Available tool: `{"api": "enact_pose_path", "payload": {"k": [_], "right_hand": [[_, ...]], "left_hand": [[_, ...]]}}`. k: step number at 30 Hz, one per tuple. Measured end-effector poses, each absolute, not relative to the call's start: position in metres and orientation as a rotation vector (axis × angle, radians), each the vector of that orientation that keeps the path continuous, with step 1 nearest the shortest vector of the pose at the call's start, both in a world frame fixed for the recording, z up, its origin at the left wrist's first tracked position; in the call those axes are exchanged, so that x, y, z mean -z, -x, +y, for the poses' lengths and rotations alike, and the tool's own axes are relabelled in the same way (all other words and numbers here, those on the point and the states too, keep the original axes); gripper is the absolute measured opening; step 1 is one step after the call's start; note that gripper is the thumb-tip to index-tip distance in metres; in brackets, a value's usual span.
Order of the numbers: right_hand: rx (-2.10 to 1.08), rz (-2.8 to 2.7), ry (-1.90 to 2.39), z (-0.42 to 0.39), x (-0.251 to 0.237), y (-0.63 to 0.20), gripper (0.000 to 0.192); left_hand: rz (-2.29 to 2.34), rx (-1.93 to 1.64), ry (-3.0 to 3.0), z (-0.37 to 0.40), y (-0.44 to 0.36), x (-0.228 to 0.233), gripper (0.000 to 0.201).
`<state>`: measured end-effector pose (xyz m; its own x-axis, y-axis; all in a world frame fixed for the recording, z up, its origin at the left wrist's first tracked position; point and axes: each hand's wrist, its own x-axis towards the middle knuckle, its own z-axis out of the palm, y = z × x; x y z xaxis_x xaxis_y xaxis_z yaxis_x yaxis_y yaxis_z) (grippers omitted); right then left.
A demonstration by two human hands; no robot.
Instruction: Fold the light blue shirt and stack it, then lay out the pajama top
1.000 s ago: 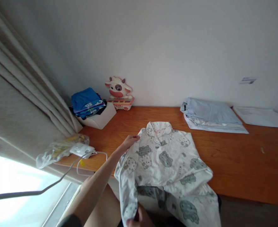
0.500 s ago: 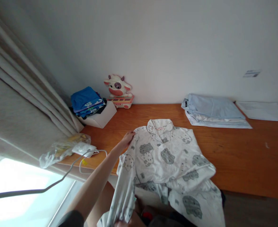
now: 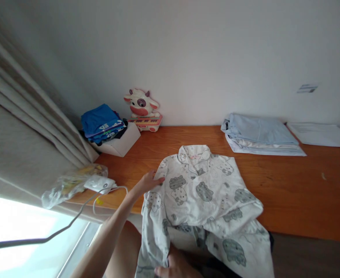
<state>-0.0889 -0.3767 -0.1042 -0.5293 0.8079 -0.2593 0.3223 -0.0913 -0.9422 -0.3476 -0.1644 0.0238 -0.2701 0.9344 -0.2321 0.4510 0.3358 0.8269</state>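
Note:
A white pajama shirt (image 3: pixel 204 189) with grey cartoon cat prints lies front up, collar away from me, its lower part hanging over the table's near edge. My left hand (image 3: pixel 148 182) touches the left-side sleeve just below the shoulder, thumb spread from the fingers. At the bottom of the view, my right hand (image 3: pixel 177 266) grips that same sleeve lower down, over my lap. Some of its fingers are hidden by the cloth. The other sleeve drapes down at the right.
On the wooden table (image 3: pixel 303 193) are folded light-blue clothes (image 3: pixel 262 131), white paper (image 3: pixel 323 134), a cow toy keyboard (image 3: pixel 143 112), and blue clothes (image 3: pixel 102 121) on a white box (image 3: pixel 120 143). A plastic bag (image 3: pixel 71 183) and white adapter (image 3: pixel 100 184) with cables sit near the curtain (image 3: pixel 27 116).
My left hand has slid from the shoulder seam slightly down the sleeve, and its thumb has spread. My right hand has come further into view, moving up and right with the lower sleeve.

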Motion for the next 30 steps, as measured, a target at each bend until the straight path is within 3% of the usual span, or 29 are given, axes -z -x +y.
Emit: {"api": "enact_pose_path", "payload": {"k": [3,5,7,10,15,21,25,30], "right_hand": [[-1.553,-1.948,1.240,-0.371,0.102,0.070,0.067],[-1.475,-1.996,1.126,-0.364,0.090,0.051,0.053],[-1.368,-2.039,1.033,-0.353,0.068,0.030,0.038],[-1.113,-2.142,0.991,-0.330,0.026,0.011,0.034],[-0.672,-2.262,1.071,-0.266,-0.018,0.012,0.052],[-0.266,-2.356,1.439,-0.200,0.006,-0.010,0.072],[-0.186,-2.472,1.478,-0.160,0.029,-0.016,0.082],[-0.257,-2.590,1.527,-0.072,0.021,0.005,0.083]], "left_hand": [[2.072,-0.639,-1.354,-0.210,0.349,-0.025,0.051],[2.192,-0.525,-1.449,-0.237,0.345,-0.020,0.051],[2.277,-0.590,-1.527,-0.259,0.337,-0.013,0.054],[2.394,-0.764,-1.592,-0.278,0.319,-0.003,0.053],[2.489,-0.739,-1.748,-0.286,0.294,0.000,0.040],[2.142,-0.578,-2.150,-0.281,0.291,0.020,0.065],[2.114,-0.450,-2.226,-0.255,0.300,0.036,0.073],[2.115,-0.446,-2.221,-0.169,0.324,0.031,0.062]]}}
